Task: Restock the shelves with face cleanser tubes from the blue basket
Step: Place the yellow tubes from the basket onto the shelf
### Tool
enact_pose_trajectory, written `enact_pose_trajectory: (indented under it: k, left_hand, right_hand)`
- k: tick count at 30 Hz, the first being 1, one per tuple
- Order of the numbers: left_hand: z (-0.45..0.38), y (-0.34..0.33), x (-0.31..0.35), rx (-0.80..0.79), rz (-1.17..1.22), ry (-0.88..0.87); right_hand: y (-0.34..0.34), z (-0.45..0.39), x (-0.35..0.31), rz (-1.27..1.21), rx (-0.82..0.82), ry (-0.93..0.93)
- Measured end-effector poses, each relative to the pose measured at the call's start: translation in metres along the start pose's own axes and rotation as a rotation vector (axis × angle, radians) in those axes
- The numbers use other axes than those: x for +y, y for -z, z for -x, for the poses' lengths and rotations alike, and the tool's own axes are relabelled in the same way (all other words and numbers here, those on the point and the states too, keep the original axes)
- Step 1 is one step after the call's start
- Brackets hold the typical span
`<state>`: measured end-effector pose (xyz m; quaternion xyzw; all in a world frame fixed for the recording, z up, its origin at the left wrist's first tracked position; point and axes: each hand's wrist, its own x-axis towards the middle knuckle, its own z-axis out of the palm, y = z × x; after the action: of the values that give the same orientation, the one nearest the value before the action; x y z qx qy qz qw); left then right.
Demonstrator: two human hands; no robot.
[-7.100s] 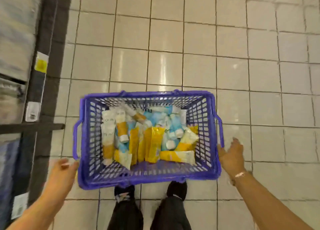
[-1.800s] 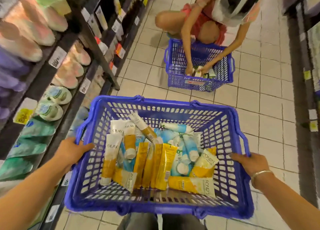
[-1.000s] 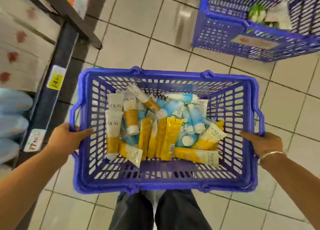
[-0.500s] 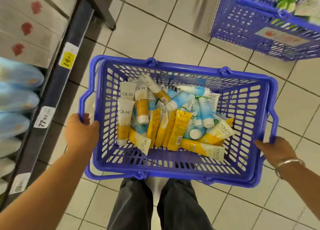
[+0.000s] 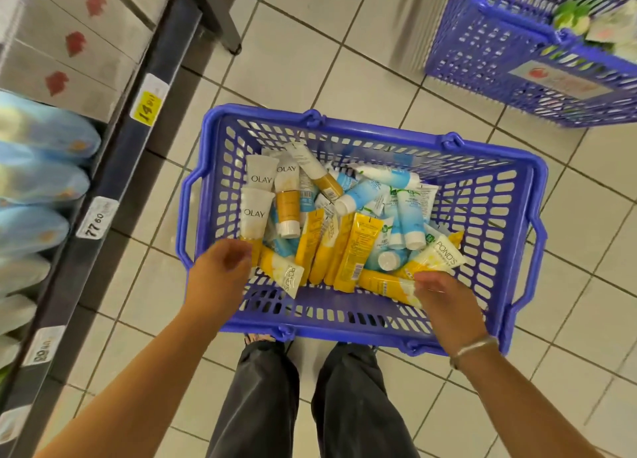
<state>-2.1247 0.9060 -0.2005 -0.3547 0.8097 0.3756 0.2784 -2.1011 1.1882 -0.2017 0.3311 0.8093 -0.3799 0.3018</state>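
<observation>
Right hand (image 5: 444, 297) pinches a yellow tube (image 5: 386, 285) lying crosswise in the blue basket (image 5: 510, 251); left hand (image 5: 220, 271) loosely curled, empty.

The basket (image 5: 362, 323) sits on the floor (image 5: 379, 61); tubes (image 5: 348, 226) lie inside it, shelves (image 5: 113, 154) to its left, a second basket (image 5: 517, 61) beyond its right corner.

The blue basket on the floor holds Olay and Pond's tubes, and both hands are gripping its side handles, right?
Not quite. The head view shows the blue basket with those tubes, but the left hand and right hand are inside it, reaching among the tubes.
</observation>
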Motion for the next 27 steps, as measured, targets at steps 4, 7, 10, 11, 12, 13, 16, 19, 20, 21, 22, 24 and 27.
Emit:
enact_pose_trajectory:
  k: [4,7,10,11,12,13,16,19,20,21,22,24,27]
  left_hand:
    - [-0.006,-0.03,-0.006,-0.221,-0.144,-0.064]
    - [-0.022,-0.042,-0.013,-0.296,-0.353,-0.092]
    - [-0.043,-0.051,-0.025,-0.32,-0.565,-0.237]
    - [-0.048,-0.054,-0.03,-0.333,-0.62,-0.277]
    - [-0.053,-0.057,-0.035,-0.352,-0.685,-0.323]
    - [-0.057,-0.062,-0.041,-0.383,-0.756,-0.378]
    - [-0.068,-0.075,-0.054,-0.473,-0.909,-0.537]
    - [-0.079,-0.081,-0.062,-0.47,-0.91,-0.563]
    - [-0.083,-0.082,-0.064,-0.456,-0.891,-0.565]
    - [-0.087,-0.082,-0.066,-0.445,-0.875,-0.575]
    - [-0.089,-0.083,-0.067,-0.444,-0.871,-0.585]
    - [-0.091,-0.084,-0.068,-0.463,-0.862,-0.612]
    - [-0.091,-0.083,-0.064,-0.404,-0.65,-0.551]
  right_hand:
    - [-0.038,-0.021,-0.011,-0.077,-0.054,-0.071]
    - [-0.064,-0.038,-0.016,-0.036,-0.04,-0.044]
    - [-0.094,-0.056,-0.008,-0.003,-0.09,-0.095]
    - [-0.104,-0.062,-0.004,0.011,-0.084,-0.134]
    - [-0.113,-0.067,0.002,0.009,-0.073,-0.177]
    - [-0.12,-0.071,0.006,-0.006,-0.055,-0.224]
    - [-0.137,-0.081,0.019,0.001,0.036,-0.308]
    - [-0.149,-0.084,0.029,-0.021,0.117,-0.275]
    - [-0.152,-0.083,0.031,-0.052,0.128,-0.249]
    - [-0.153,-0.082,0.034,-0.081,0.122,-0.226]
    - [-0.154,-0.08,0.038,-0.103,0.1,-0.207]
    - [-0.149,-0.077,0.044,-0.148,0.028,-0.185]
    - [-0.136,-0.078,0.044,-0.296,-0.045,-0.185]
